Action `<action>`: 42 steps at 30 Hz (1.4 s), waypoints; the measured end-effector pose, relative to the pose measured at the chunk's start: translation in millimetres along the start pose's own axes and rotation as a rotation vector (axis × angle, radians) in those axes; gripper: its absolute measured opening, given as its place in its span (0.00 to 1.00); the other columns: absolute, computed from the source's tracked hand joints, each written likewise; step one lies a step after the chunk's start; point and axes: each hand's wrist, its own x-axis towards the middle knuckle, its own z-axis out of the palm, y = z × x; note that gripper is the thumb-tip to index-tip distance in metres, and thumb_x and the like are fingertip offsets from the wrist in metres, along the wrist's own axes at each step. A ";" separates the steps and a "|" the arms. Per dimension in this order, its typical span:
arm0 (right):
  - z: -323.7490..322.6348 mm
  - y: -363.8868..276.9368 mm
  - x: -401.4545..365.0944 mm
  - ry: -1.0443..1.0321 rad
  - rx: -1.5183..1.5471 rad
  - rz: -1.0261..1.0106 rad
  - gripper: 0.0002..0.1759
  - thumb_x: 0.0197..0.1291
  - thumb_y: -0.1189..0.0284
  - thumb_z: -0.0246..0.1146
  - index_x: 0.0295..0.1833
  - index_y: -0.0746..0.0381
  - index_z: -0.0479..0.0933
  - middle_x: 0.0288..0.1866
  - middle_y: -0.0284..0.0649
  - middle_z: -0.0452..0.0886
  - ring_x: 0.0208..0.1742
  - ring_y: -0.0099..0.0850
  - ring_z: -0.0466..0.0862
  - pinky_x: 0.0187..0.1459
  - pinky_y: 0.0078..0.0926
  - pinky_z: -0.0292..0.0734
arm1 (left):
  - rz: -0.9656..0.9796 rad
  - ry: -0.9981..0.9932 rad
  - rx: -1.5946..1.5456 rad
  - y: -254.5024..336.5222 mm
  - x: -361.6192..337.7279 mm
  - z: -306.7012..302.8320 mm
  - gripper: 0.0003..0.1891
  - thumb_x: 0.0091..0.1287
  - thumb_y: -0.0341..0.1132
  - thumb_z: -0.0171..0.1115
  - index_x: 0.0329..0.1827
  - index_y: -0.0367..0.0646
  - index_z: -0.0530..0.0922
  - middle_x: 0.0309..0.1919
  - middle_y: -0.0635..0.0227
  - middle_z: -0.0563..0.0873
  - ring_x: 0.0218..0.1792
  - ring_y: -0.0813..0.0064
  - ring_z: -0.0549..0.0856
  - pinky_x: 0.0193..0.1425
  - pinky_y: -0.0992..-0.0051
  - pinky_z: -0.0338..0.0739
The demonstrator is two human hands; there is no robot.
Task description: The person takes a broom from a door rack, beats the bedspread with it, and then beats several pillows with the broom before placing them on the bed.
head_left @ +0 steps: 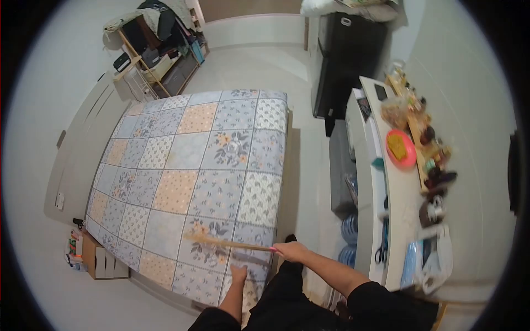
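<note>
My right hand (291, 252) is wrapped round the pink end of a thin, straw-coloured stick broom (229, 243). The broom reaches left across the bed, low over the patchwork sheet (176, 190), and its far end is blurred. On the near right part of the bed, my left hand (238, 272) rests on the sheet with its thumb apart, below the broom and holding nothing. Blue, white and peach floral squares cover the sheet, which fits round the mattress.
A grey headboard (77, 160) stands at the left, with a small drawer unit (105, 259) beside it. Along the right runs a white shelf (398, 204) bearing a pink plate (401, 149) and several bottles. A black cabinet (350, 66) and a clothes rack (160, 60) stand farther back.
</note>
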 end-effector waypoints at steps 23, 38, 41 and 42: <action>-354.5 278.4 357.9 -0.367 0.016 0.295 0.30 0.71 0.45 0.41 0.59 0.55 0.75 0.56 0.51 0.81 0.58 0.51 0.80 0.60 0.49 0.74 | 0.163 -0.162 0.301 430.2 188.6 108.6 0.49 0.61 0.50 0.65 0.73 0.22 0.52 0.70 0.29 0.62 0.73 0.42 0.63 0.75 0.63 0.61; -498.4 394.7 644.9 -0.447 -0.025 -0.066 0.25 0.73 0.54 0.44 0.59 0.60 0.74 0.53 0.56 0.80 0.54 0.56 0.81 0.58 0.52 0.73 | -0.331 0.017 0.037 660.7 273.0 199.5 0.42 0.59 0.53 0.64 0.65 0.23 0.64 0.58 0.33 0.76 0.64 0.43 0.75 0.67 0.61 0.70; -536.5 342.8 640.2 -0.742 -0.241 -0.158 0.24 0.71 0.51 0.47 0.58 0.56 0.76 0.55 0.53 0.80 0.59 0.51 0.80 0.58 0.57 0.72 | -0.343 0.092 -0.103 674.3 298.8 225.3 0.44 0.58 0.51 0.66 0.67 0.24 0.63 0.62 0.33 0.73 0.66 0.44 0.74 0.69 0.64 0.69; -463.9 410.1 663.3 -0.650 -0.211 0.014 0.32 0.67 0.42 0.47 0.63 0.52 0.76 0.59 0.53 0.79 0.64 0.50 0.77 0.64 0.57 0.66 | -0.298 0.134 -0.117 686.6 303.8 230.6 0.45 0.58 0.51 0.66 0.68 0.24 0.62 0.63 0.33 0.72 0.66 0.44 0.74 0.69 0.63 0.69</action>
